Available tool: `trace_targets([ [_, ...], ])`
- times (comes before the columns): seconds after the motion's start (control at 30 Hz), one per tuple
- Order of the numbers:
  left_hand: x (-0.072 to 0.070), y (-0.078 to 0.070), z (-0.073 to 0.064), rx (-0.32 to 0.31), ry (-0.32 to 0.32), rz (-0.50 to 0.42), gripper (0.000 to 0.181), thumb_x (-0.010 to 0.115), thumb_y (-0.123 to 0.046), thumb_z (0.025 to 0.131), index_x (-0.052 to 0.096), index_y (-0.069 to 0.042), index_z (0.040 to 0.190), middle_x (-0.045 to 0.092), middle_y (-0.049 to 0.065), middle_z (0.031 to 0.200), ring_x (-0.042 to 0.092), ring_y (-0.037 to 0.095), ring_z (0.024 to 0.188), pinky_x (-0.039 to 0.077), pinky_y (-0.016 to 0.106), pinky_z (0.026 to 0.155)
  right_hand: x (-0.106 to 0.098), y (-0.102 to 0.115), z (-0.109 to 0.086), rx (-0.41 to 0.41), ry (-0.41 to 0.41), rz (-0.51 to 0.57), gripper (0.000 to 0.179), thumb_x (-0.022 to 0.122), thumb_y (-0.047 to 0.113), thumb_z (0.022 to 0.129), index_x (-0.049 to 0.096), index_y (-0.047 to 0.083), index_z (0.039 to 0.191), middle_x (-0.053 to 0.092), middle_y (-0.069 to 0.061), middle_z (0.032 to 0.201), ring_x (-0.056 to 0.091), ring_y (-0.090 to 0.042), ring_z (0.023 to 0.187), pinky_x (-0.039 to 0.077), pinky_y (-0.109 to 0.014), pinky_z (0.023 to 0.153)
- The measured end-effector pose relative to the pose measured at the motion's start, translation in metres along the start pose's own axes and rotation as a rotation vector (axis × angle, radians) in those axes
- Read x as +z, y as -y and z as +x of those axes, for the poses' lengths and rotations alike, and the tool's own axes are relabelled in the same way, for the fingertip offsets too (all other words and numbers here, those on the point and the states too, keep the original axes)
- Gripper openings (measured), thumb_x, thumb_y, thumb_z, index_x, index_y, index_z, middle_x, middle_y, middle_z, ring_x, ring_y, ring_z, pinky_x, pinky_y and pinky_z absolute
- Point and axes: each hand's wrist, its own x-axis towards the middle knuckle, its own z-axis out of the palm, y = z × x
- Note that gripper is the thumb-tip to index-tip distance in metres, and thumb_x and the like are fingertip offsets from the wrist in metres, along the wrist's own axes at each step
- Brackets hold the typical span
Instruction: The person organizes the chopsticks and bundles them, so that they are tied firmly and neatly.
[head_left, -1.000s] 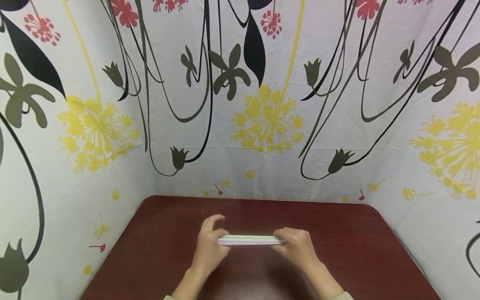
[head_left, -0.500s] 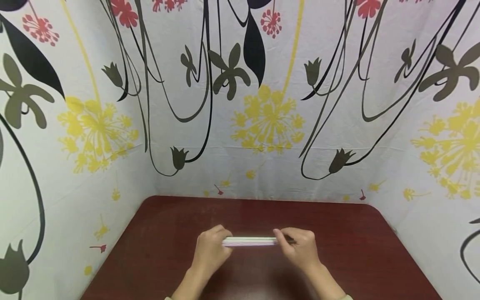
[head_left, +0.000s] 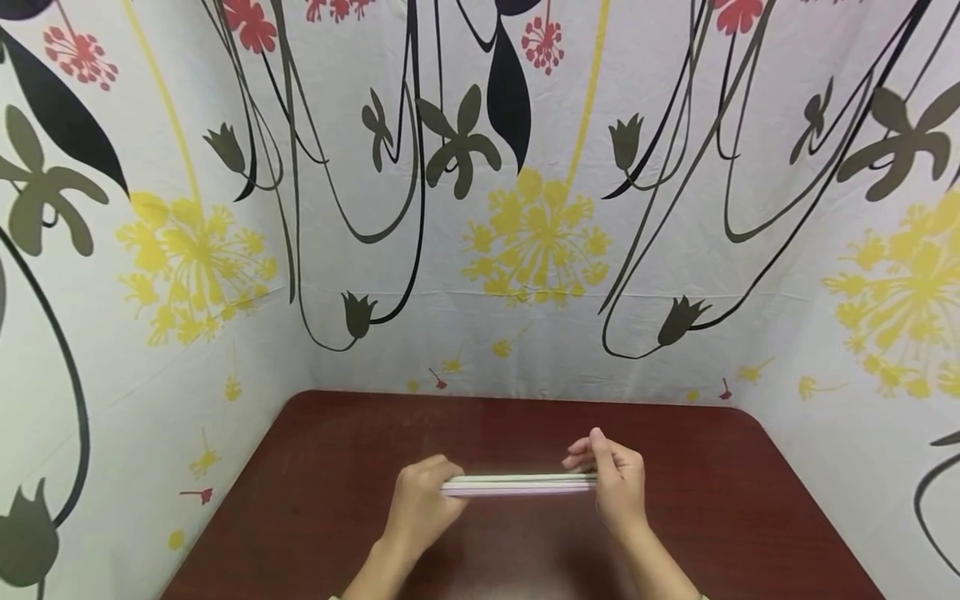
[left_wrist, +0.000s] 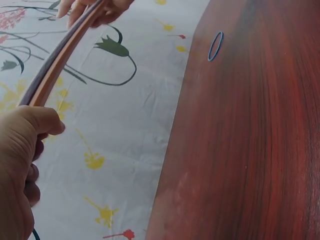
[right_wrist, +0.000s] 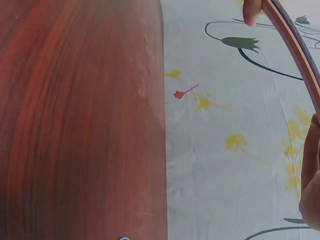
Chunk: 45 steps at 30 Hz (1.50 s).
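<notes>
Shifts the right hand (head_left: 621, 487) a little to the right since half a second ago and raises its thumb off the layered bundle (head_left: 517, 484), baring more of the right end; keeps the left hand (head_left: 423, 502) in about the same place; grips the bundle's left end with the left hand, thumb folded over and fingers curled; touches the right end with the right hand near the base of the upright thumb, the other fingers loosely extended on the far side and not clasped round anything; holds the bundle edge-on, running left to right between the two hands, above the table (head_left: 517, 429); shows pale green, white and lilac layers in the head view, orange-brown and purplish ones in the wrist views.

Casts soft shadows on the near part of the dark red-brown table; has a thin blue loop (left_wrist: 210, 59) lying on it, well apart from the bundle; faces a white cloth (head_left: 450, 267) on the far, left and right sides, printed with yellow seed heads (head_left: 540, 237), dark tulip shapes (head_left: 358, 315) and red blossoms (head_left: 251, 27).
</notes>
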Motion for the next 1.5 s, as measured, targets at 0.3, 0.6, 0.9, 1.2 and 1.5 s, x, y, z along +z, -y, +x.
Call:
trace_targets([
  [0.3, -0.002, -0.013, 0.004, -0.081, 0.166, 0.223, 0.029, 0.083, -0.018, 0.052, 0.056, -0.027, 0.054, 0.048, -0.017, 0.050, 0.031, -0.001, 0.045, 0.033, 0.021, 0.040, 0.000, -0.006, -0.002, -0.318, 0.038, -0.027, 0.036, 0.043, -0.011, 0.095, 0.069, -0.003, 0.072, 0.067, -0.012, 0.058, 0.068, -0.015, 0.051, 0.054, -0.022, 0.052],
  [0.6, -0.007, -0.009, 0.008, -0.079, 0.107, 0.186, 0.027, 0.078, -0.008, 0.048, 0.059, -0.026, 0.054, 0.046, -0.018, 0.051, 0.028, -0.004, 0.047, 0.029, 0.016, 0.041, 0.002, -0.015, 0.001, -0.481, 0.119, -0.036, 0.033, 0.044, -0.013, 0.086, 0.073, 0.001, 0.078, 0.070, -0.008, 0.066, 0.070, -0.012, 0.060, 0.054, -0.021, 0.060],
  [0.9, -0.010, -0.013, 0.013, 0.016, 0.083, 0.352, 0.026, 0.085, -0.018, 0.067, 0.061, -0.019, 0.058, 0.042, -0.012, 0.051, 0.025, 0.003, 0.046, 0.030, 0.021, 0.038, 0.005, -0.013, 0.004, -0.503, 0.104, -0.056, 0.032, 0.043, -0.012, 0.088, 0.073, -0.008, 0.100, 0.074, -0.020, 0.088, 0.073, -0.013, 0.089, 0.053, -0.018, 0.076],
  [1.2, -0.010, -0.012, 0.016, 0.082, 0.011, 0.438, 0.018, 0.083, -0.017, 0.066, 0.065, -0.016, 0.061, 0.055, -0.008, 0.056, 0.037, 0.008, 0.044, 0.031, 0.023, 0.041, 0.011, -0.010, 0.000, -0.500, 0.065, -0.038, 0.031, 0.045, -0.016, 0.086, 0.073, -0.008, 0.093, 0.074, -0.020, 0.084, 0.074, -0.011, 0.085, 0.054, -0.018, 0.077],
  [1.5, -0.008, -0.001, 0.012, 0.101, -0.081, 0.488, 0.021, 0.057, -0.017, 0.079, 0.060, -0.014, 0.058, 0.052, -0.006, 0.054, 0.040, 0.014, 0.043, 0.030, 0.025, 0.042, 0.024, 0.002, -0.008, -0.481, 0.029, -0.104, 0.025, 0.060, -0.021, 0.080, 0.075, -0.002, 0.084, 0.074, -0.014, 0.076, 0.073, -0.013, 0.073, 0.053, -0.014, 0.066],
])
